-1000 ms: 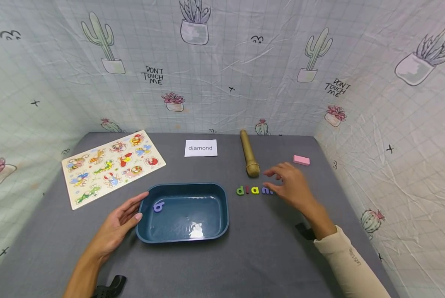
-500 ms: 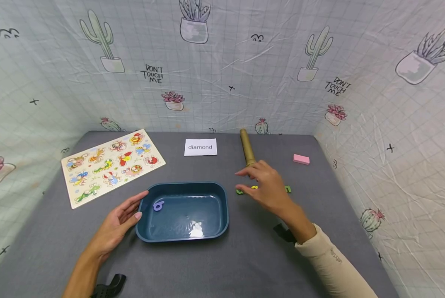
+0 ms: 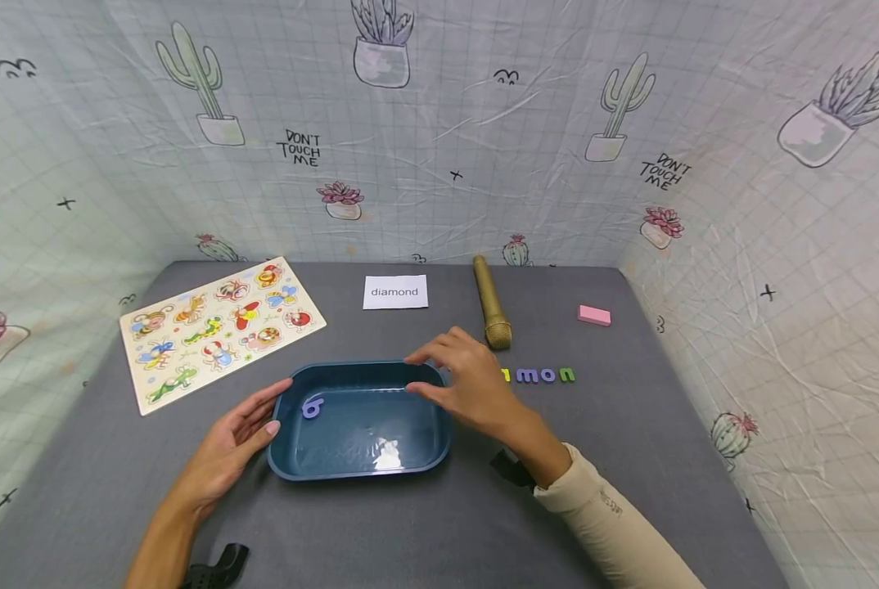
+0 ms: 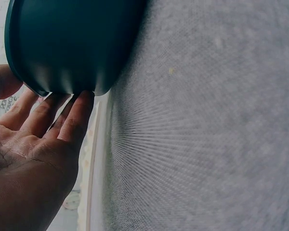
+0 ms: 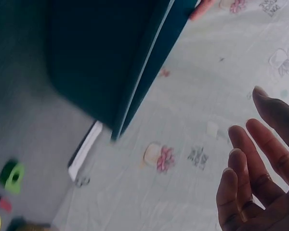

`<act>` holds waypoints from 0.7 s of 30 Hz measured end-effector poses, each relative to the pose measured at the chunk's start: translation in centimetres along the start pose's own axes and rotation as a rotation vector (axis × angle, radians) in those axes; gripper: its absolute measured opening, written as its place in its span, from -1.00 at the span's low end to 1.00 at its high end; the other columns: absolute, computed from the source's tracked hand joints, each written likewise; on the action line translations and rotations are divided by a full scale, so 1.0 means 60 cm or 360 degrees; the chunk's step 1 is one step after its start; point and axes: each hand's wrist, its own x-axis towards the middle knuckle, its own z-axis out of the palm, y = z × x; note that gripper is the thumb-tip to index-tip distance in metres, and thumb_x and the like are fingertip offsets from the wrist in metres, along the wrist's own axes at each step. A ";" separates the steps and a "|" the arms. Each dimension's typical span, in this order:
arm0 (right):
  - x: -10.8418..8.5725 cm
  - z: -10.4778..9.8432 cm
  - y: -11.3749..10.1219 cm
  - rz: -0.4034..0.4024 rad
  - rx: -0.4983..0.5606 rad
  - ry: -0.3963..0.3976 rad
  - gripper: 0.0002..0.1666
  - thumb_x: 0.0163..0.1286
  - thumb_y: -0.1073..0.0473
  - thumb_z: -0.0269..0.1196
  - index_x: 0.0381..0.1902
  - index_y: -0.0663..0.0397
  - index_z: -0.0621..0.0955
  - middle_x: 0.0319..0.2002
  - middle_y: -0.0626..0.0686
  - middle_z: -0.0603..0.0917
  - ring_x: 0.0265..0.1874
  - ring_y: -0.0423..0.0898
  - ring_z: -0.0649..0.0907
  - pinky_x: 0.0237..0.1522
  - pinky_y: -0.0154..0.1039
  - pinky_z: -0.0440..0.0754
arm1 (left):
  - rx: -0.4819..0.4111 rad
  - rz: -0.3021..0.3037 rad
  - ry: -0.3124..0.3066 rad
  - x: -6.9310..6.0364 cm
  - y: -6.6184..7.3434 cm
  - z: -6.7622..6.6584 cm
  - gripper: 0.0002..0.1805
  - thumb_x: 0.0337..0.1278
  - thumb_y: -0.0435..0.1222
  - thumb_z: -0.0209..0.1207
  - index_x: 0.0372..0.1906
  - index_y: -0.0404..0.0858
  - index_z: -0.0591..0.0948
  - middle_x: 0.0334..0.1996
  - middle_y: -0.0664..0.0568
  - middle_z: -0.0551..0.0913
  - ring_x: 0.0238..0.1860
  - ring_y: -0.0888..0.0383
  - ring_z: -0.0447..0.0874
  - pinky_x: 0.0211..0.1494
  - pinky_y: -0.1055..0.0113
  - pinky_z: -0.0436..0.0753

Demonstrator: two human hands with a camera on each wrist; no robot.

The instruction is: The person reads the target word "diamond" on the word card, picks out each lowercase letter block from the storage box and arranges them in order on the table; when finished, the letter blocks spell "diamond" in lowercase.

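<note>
A dark blue tray (image 3: 369,477) stands on the table, with a purple letter (image 3: 311,408) inside near its left end, looking like a b or a 6. At that end my left hand (image 3: 226,446) rests on the tray; its thumb touches the rim and its fairly straight fingers (image 4: 77,118) touch the outer wall. Over the right end hovers my right hand (image 3: 476,388), thumb and fingers spread apart, holding nothing. Beyond it lie a partly hidden yellow letter, a purple m (image 3: 527,375), a purple o (image 3: 547,375) and a green n (image 3: 567,375). A green letter (image 5: 12,177) shows in the right wrist view.
A white card (image 3: 395,292) reading "diamond" lies behind the tray. Left of it is an insect puzzle board (image 3: 222,331). A brown microphone-shaped object (image 3: 493,307) and a pink block (image 3: 594,315) lie at the back right. Printed cloth walls surround the table.
My right hand has moved left from above the row of letters to the tray's right end, uncovering the m, o and n. The left hand and tray have stayed put.
</note>
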 end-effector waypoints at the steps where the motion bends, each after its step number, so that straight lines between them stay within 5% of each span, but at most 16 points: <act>1: 0.002 0.006 -0.004 -0.0011 0.0015 -0.0008 -0.61 0.16 0.04 0.66 -0.06 -0.09 0.82 -0.14 -0.12 0.82 -0.21 -0.13 0.64 -0.19 -0.33 0.65 | 0.0004 -0.0003 0.0001 0.000 0.000 0.000 -0.38 0.68 -0.25 0.06 0.68 -0.12 0.25 0.68 -0.17 0.22 0.47 0.62 0.27 0.33 0.78 0.35; 21: 0.048 0.113 -0.071 0.0027 0.0055 -0.0409 -0.58 0.28 -0.07 0.58 0.07 -0.16 0.81 -0.05 -0.15 0.82 -0.09 -0.21 0.62 -0.15 -0.49 0.54 | -0.0016 -0.0007 -0.0012 0.003 -0.001 0.000 -0.38 0.69 -0.25 0.05 0.68 -0.14 0.24 0.68 -0.15 0.23 0.46 0.62 0.28 0.32 0.77 0.37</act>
